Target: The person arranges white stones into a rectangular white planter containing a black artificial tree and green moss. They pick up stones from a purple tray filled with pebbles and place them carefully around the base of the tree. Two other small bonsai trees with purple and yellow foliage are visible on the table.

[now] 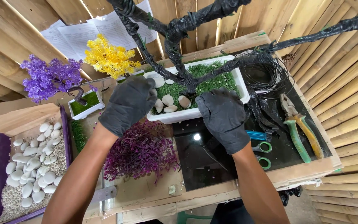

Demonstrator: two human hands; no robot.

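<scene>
Both hands wear black gloves and work at a white rectangular planter [175, 117] in the upper middle of the frame, lined with artificial grass and holding a bare tree trunk wrapped in black tape [178, 37]. The left hand [128, 104] is at the planter's left end, fingers curled near a white stone at the rim; whether its grip has closed on a stone cannot be told, since the glove hides the fingertips. The right hand [223, 117] rests on the planter's front right edge, fingers bent down over the rim and holding nothing loose, seemingly steadying it. A few white stones [170, 103] lie on the grass near the trunk's foot.

To place stones well, keeping the planter braced as it is seems wise, setting each one flat into the grass rather than dropping it, with gaps even around the trunk.

At lower left a purple tray of white pebbles [32, 166] sits on the counter [146, 195]; purple foliage [141, 151] lies below the planter, pliers [301, 128] at right.
</scene>
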